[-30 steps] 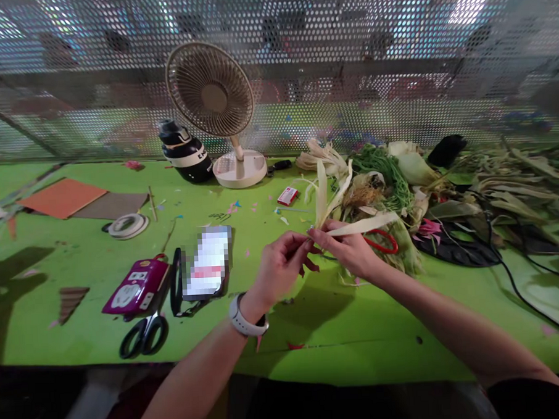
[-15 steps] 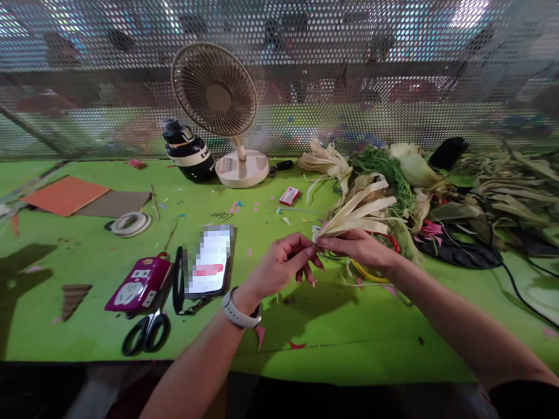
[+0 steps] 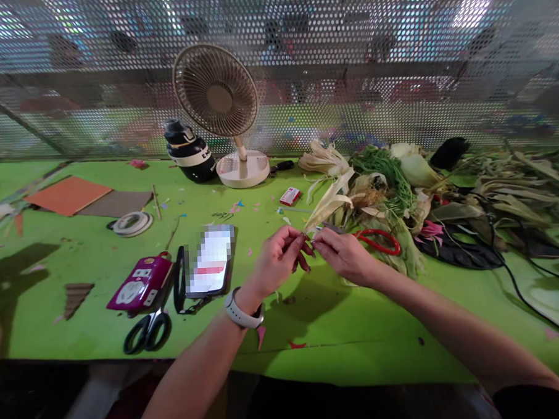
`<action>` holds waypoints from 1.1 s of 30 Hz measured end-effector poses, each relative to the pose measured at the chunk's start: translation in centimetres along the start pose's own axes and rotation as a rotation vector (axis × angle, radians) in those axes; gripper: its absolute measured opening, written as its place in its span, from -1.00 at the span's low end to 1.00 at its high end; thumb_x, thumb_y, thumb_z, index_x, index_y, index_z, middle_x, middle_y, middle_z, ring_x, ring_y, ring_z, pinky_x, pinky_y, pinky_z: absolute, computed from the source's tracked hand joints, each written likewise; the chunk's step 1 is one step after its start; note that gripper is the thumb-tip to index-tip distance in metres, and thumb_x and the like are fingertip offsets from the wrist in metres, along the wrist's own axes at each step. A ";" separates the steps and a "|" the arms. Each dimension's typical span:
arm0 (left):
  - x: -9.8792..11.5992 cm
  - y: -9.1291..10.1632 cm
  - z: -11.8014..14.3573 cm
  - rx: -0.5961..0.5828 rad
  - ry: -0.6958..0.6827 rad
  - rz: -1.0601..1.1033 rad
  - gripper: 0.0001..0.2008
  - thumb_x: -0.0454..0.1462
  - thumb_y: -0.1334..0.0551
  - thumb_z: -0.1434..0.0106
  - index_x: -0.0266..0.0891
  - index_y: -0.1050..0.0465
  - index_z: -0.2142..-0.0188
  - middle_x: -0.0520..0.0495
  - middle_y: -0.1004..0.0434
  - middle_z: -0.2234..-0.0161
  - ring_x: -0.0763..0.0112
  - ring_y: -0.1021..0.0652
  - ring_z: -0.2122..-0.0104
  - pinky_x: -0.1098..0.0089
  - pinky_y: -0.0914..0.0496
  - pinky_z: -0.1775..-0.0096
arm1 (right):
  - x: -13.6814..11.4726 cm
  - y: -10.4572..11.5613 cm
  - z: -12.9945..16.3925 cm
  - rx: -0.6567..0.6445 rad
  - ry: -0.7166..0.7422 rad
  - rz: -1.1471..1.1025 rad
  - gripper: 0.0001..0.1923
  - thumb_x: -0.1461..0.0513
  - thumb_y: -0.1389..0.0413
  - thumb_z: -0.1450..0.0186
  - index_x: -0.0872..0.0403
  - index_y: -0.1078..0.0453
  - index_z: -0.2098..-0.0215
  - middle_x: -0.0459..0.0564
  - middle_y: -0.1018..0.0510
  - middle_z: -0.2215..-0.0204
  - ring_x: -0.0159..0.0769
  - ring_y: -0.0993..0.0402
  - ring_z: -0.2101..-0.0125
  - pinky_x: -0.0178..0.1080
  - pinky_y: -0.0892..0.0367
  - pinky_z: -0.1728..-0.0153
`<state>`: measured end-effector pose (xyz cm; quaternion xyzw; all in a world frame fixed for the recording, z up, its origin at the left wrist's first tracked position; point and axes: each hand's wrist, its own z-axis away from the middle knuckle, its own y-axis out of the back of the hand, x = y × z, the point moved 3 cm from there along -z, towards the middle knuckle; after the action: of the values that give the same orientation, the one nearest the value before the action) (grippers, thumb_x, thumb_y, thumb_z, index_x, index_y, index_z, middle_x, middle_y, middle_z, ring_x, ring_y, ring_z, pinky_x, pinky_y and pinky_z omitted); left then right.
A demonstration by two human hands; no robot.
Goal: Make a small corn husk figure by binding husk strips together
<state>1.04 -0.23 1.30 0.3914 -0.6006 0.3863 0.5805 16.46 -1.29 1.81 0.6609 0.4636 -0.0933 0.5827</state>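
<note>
Between the two hands, just above the green surface, the base of a bundle of pale corn husk strips is pinched. The grip of the left hand is pressed together, thumb and forefinger closed on the narrow end of the strips, with a white watch worn on that wrist. The grip of the right hand is likewise closed on the same end, fingertips all but touching those of the left. From the pinch the strips are fanned up and to the right, toward a heap of husks and green stalks piled on the surface. Red-handled scissors are seen just beyond the right hand, at the edge of that heap. To the left of the left hand a phone is laid flat, with a purple power strip beside it and black scissors nearer the front edge. Farther back a small red box, a desk fan, a black helmet and a roll of tape are set, well apart from the hands.
</note>
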 end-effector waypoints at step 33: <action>0.1 -0.7 0.7 0.096 -0.134 -0.427 -0.84 -0.17 -0.06 -0.32 -0.20 -0.31 0.25 0.01 -0.54 0.41 0.52 -0.54 0.54 0.52 -0.34 0.52 | -1.0 0.7 1.0 0.038 0.192 0.584 -0.72 0.30 0.11 -0.33 0.12 -0.43 0.34 -0.07 -0.40 0.64 -0.43 -0.19 0.63 -0.32 0.05 0.57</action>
<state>1.39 -1.10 1.42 0.5615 -0.5221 0.2561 0.5887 16.83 -2.61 2.69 0.7827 0.3052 0.1324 0.5259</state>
